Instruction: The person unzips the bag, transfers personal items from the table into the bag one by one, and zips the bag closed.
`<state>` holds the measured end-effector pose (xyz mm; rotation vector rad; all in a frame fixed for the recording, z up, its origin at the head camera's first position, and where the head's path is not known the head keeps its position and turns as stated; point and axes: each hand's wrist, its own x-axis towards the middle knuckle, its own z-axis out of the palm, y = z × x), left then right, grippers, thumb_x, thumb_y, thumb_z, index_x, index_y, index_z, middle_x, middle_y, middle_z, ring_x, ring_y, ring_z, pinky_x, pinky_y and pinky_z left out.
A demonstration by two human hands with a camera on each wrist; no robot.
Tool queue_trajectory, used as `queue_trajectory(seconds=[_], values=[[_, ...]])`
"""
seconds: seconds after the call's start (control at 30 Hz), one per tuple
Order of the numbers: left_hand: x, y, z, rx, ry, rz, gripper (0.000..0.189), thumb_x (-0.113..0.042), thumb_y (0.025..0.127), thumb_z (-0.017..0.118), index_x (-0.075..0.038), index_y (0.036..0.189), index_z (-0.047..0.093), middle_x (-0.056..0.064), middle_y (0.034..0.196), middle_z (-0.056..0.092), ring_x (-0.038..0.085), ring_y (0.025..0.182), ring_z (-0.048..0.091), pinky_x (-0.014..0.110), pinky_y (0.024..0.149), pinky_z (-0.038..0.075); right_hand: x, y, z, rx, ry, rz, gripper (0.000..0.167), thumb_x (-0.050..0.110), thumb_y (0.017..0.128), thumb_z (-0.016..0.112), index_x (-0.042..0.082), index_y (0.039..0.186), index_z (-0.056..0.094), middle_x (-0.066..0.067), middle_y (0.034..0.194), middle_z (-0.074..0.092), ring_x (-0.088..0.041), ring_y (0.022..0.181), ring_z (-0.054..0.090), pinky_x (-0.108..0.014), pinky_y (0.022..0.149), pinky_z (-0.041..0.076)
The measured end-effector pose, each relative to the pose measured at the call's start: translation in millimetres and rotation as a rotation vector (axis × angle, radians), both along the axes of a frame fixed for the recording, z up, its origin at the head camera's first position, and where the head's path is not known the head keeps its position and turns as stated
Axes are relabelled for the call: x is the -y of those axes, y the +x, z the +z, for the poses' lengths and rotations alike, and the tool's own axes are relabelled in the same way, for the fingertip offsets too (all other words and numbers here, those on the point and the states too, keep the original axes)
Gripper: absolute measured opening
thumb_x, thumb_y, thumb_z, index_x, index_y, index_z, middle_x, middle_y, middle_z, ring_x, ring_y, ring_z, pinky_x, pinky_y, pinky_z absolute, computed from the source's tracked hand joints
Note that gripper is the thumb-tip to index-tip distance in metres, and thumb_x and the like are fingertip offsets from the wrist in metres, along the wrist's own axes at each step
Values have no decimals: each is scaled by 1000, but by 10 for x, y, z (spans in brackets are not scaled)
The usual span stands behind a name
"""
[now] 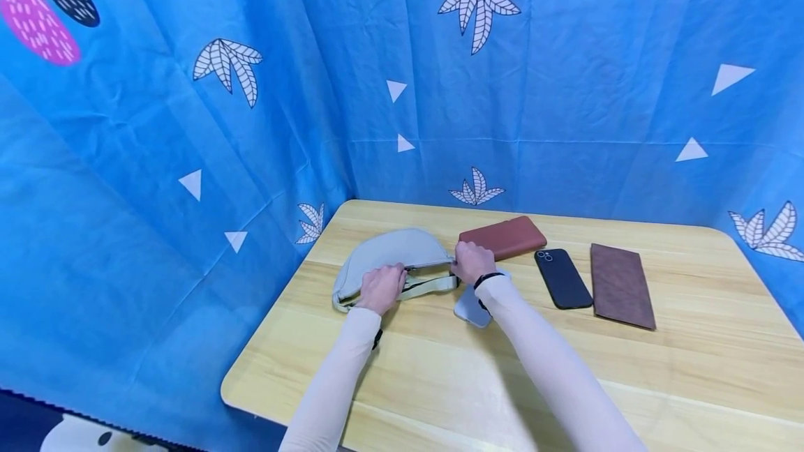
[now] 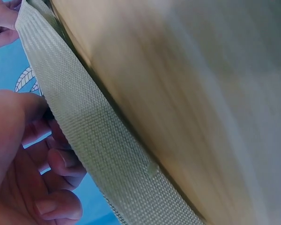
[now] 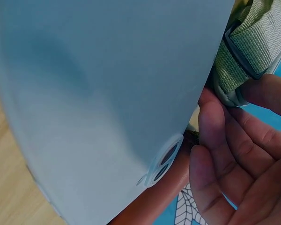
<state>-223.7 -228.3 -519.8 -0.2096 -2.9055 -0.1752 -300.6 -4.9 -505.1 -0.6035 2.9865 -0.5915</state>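
Note:
A pale grey-green belt bag (image 1: 396, 250) lies on the left part of the table, with its woven strap (image 1: 430, 288) along the front. My left hand (image 1: 380, 288) pinches the bag's front edge near the zipper. In the left wrist view the strap (image 2: 98, 117) crosses in front of that hand's fingertips and hides what they pinch. My right hand (image 1: 473, 262) pinches the bag's right end, beside the dark strap buckle (image 3: 243, 51) in the right wrist view. Partly under my right wrist lies a light blue phone (image 1: 472, 311), camera side up.
Behind my right hand lies a reddish-brown wallet (image 1: 509, 237). Further right are a black phone (image 1: 563, 279) and a flat dark brown wallet-like case (image 1: 622, 284). A blue patterned curtain (image 1: 565, 89) hangs behind and left of the wooden table (image 1: 703, 361).

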Motion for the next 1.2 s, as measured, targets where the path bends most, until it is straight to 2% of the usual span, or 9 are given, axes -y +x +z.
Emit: queue_trajectory(seconds=[0.23,0.37,0.63,1.0,1.2], values=[[29,20,-5,6,4,14,26,-28,107,55,-14,88,66,5,78,72,27,75,72,45,60,52,10,-3,10,17,4,-4,22,22,95,74,11,78,65,-2,66,63,-18,60,60,-33,57,45],[44,36,-5,2,7,13,27,-27,107,54,-13,86,65,6,77,72,28,75,72,47,60,53,15,-16,-4,8,8,-5,23,23,95,74,12,77,64,-2,66,62,-18,60,59,-34,57,45],[105,83,13,6,19,26,27,-27,107,54,-13,87,65,8,80,73,30,77,73,47,62,54,1,-39,-19,22,1,-1,31,22,96,73,13,70,58,2,57,47,-18,56,57,-33,56,42],[165,144,39,13,42,40,28,-25,107,54,-13,84,63,9,77,71,33,77,73,49,60,52,-3,-39,5,11,-2,-3,26,23,95,74,12,75,62,-1,62,58,-18,57,58,-32,55,43],[209,156,13,19,44,30,29,-27,108,53,-15,82,61,5,74,68,30,73,71,46,58,51,6,-30,1,13,4,-10,26,23,95,74,12,75,61,-1,63,58,-18,58,58,-33,55,43]])
